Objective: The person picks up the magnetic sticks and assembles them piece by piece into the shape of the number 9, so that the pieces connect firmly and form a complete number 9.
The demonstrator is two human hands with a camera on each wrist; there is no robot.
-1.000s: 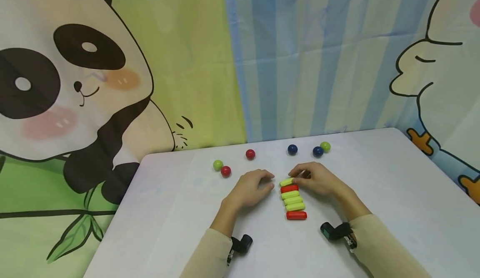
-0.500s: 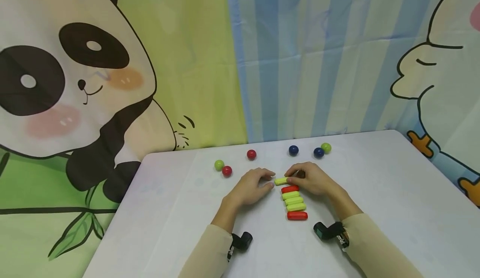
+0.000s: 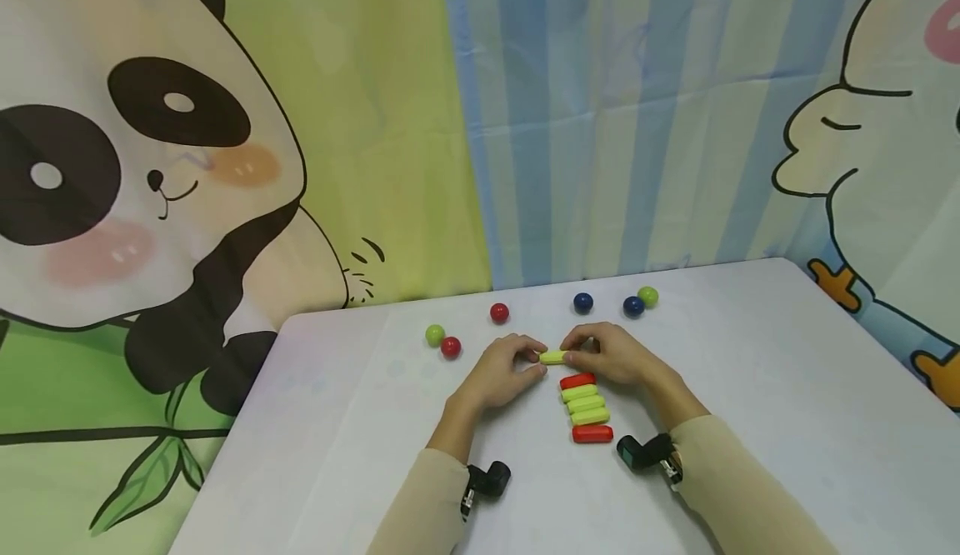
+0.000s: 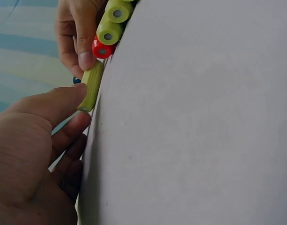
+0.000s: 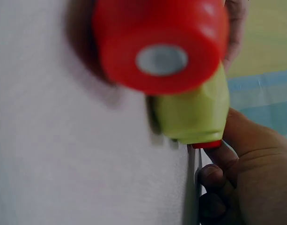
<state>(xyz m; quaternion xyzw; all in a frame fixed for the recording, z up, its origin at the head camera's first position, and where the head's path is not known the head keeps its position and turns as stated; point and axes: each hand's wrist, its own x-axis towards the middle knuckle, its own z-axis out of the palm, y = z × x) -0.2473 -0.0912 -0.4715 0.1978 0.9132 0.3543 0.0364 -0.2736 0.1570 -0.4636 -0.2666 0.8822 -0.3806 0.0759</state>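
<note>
A short yellow-green magnetic rod (image 3: 553,357) lies crosswise between my two hands. My right hand (image 3: 618,357) pinches its right end. At its left end, my left hand (image 3: 501,374) has thumb and index finger around the tip, and the left wrist view shows the thumb (image 4: 70,99) against the rod. Closer to me is a stacked-looking row on the table: a red rod (image 3: 577,382), several yellow-green rods (image 3: 587,404) and another red rod (image 3: 592,434). Round metal discs show in the rod ends. The right wrist view has the near red rod (image 5: 162,37) large in front, hiding the held one.
Small balls are scattered behind the hands on the white table (image 3: 360,430): green (image 3: 435,336) and red (image 3: 451,347) at the left, another red (image 3: 499,313), two blue (image 3: 583,303), and a green (image 3: 648,296) at the right. A printed curtain (image 3: 570,122) stands along the back edge.
My right hand has drawn the yellow-green rod left, away from the row's far end, until its left tip came between my left thumb and index finger. The left hand has barely moved.
</note>
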